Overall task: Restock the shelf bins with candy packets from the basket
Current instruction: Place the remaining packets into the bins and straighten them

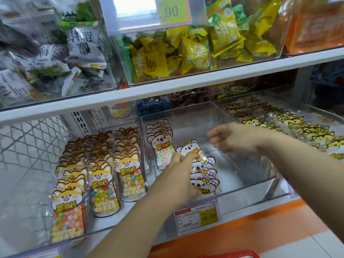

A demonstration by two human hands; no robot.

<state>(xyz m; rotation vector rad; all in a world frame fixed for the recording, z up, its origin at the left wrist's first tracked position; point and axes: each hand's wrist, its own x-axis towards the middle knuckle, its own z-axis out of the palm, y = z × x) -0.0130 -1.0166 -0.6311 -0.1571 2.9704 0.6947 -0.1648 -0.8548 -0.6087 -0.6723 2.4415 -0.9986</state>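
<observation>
Head view: the koala packets (pixel 204 176) stand overlapped by the front edge of the clear bin (pixel 188 113). The left hand (pixel 181 167) curls round them, probably to keep the row upright. The right hand (pixel 229 139) hovers above the bin, blurred, its fingers loose and apparently empty. The basket (pixel 232 255) waits below.

A 16.80 price tag (pixel 198 216) hung on the front edge of the lower shelf (pixel 247 206); wire mesh (pixel 28 142) stood at its left end.
</observation>
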